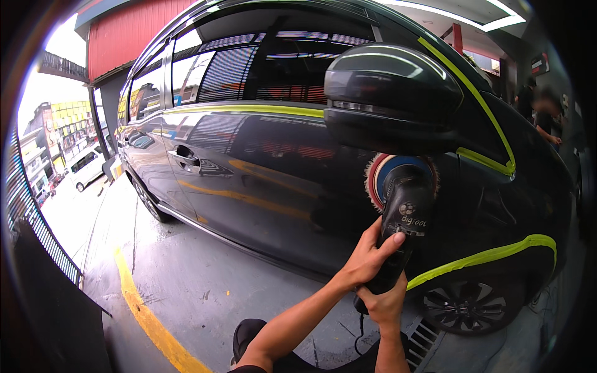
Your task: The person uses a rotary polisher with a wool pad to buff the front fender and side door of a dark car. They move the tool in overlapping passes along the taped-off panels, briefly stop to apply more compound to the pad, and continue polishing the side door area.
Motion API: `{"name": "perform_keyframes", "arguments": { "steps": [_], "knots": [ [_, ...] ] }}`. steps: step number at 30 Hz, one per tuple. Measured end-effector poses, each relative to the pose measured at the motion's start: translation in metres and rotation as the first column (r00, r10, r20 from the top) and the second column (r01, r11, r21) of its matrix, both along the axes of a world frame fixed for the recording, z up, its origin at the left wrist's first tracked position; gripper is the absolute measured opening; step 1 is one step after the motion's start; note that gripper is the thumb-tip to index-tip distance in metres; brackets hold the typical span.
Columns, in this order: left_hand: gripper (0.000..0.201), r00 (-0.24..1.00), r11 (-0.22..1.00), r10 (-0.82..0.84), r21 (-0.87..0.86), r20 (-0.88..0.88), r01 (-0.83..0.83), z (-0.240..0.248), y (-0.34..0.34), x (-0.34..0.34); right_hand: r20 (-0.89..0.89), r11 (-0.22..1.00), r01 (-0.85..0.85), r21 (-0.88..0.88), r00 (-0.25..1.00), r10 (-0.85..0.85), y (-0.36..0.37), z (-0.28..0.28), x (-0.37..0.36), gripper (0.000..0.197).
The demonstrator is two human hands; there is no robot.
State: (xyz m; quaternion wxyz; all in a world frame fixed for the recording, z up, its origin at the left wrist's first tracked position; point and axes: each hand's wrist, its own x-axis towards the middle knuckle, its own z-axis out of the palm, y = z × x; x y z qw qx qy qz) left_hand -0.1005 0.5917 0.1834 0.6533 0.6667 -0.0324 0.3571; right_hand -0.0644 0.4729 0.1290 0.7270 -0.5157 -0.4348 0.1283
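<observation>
A black car polisher [398, 208] is in both my hands, its round pad [376, 180] with a fuzzy pale rim set against the dark grey car door [267, 180], just under the side mirror [388, 93]. My left hand [371, 256] wraps the body, thumb lying along its top. Lower down, my right hand [387, 304] is closed round the rear of the handle. A black cord [360, 332] hangs from the tool's end. Yellow-green masking tape [249, 110] lines the window's lower edge; more of it edges the windscreen pillar and the wheel arch.
The front wheel [467, 306] stands at lower right, beside a floor grate [424, 342]. A yellow line [146, 314] crosses the grey floor at left. Two people [547, 115] are at the far right. Outside on the left, a white van [87, 168] is parked.
</observation>
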Motion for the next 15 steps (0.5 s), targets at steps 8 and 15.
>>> {"name": "perform_keyframes", "arguments": {
  "steps": [8,15],
  "knots": [
    [0.072,1.000,1.000,-0.002,0.000,0.031,0.002,0.010,0.074,-0.068,0.075,0.998,0.058,0.007,0.995,-0.059,0.075,0.004,-0.063,0.076],
    [0.080,0.990,0.999,0.004,-0.051,0.138,0.003,0.033,0.164,-0.145,0.147,0.995,0.084,0.044,0.985,-0.090,0.166,0.041,-0.137,0.067]
  ]
}}
